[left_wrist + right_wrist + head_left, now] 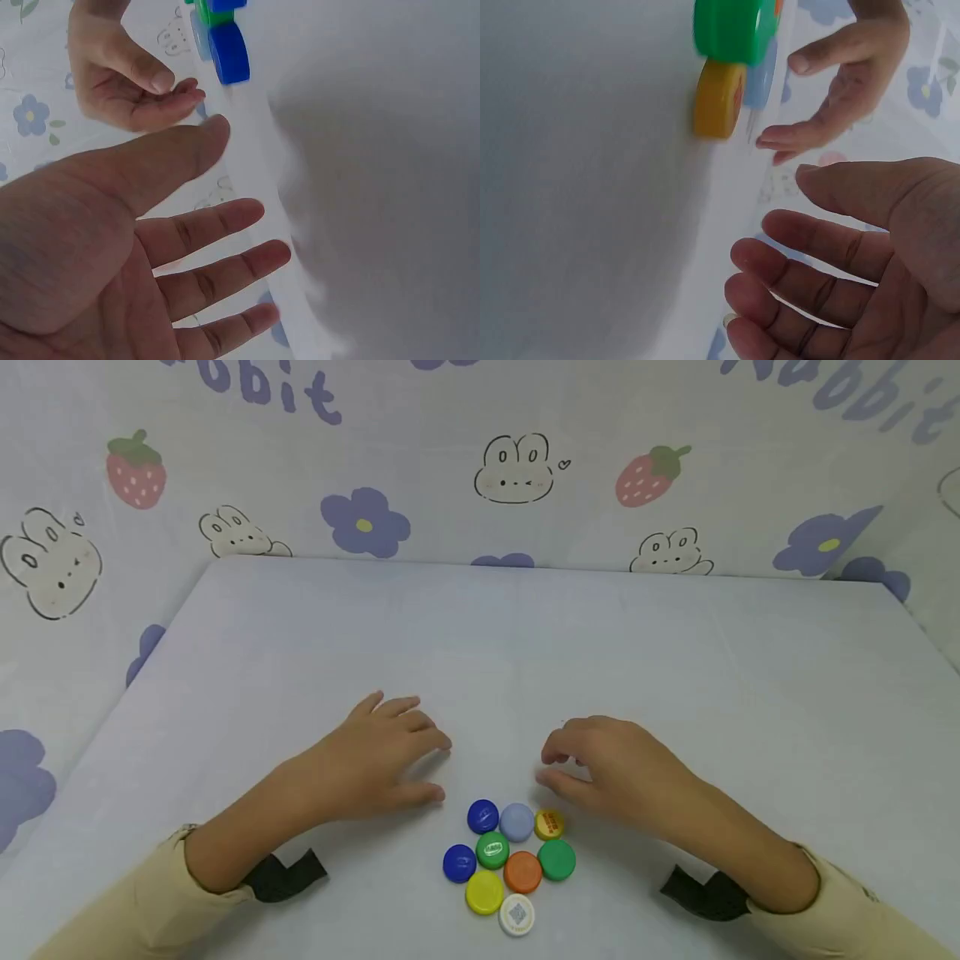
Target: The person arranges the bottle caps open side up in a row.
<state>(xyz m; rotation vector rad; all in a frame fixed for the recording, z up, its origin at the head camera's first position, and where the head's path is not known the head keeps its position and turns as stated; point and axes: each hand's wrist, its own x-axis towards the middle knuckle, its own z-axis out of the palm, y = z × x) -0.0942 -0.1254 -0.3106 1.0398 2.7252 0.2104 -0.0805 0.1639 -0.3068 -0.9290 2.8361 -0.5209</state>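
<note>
Several round plastic bottle caps lie together on the table between and in front of the hands. They include a dark blue cap point(483, 817), a light blue cap point(517, 822), a small gold cap point(550, 824), green caps, an orange cap point(522, 872), a yellow cap point(484, 892) and a white cap point(517, 915) with a printed square. To the upper left of them, my left hand point(375, 760) spreads its fingers and holds nothing. My right hand point(618, 768), fingers loosely bent, is nearest the gold cap point(718, 101) and is empty too.
A white table point(480, 635) stretches behind the hands to its far edge. Beyond it hangs a cloth backdrop point(442, 460) printed with rabbits, strawberries and flowers. Black straps point(285, 877) show under both wrists, beside beige sleeves point(150, 893).
</note>
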